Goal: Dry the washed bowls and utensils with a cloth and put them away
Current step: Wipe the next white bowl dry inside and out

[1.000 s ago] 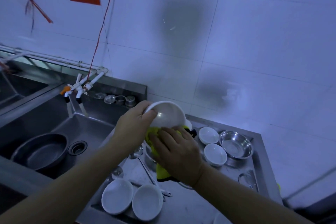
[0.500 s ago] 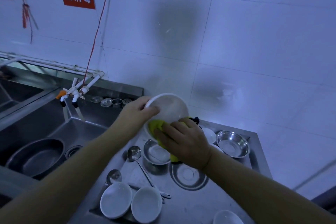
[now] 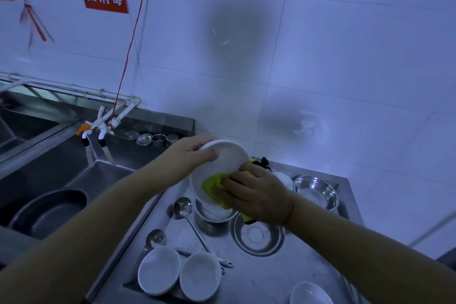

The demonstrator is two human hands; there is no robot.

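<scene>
1. Two hands are seen in the head view above a steel surface (image 3: 283, 276): a white bowl (image 3: 227, 165) is held tilted in the air by the left hand (image 3: 190, 155), its fingers curled over the upper rim.
2. A yellow cloth (image 3: 213, 184) is pressed into the bowl by the right hand (image 3: 256, 195), with the fingers (image 3: 229, 184) bent over it.
3. Two white bowls (image 3: 159, 270) are set side by side near the front edge, with two ladles (image 3: 182, 206) just behind.
4. A steel bowl (image 3: 317, 191) is placed at the back right, and a dark basin (image 3: 47, 212) lies in the sink (image 3: 108, 173).
</scene>
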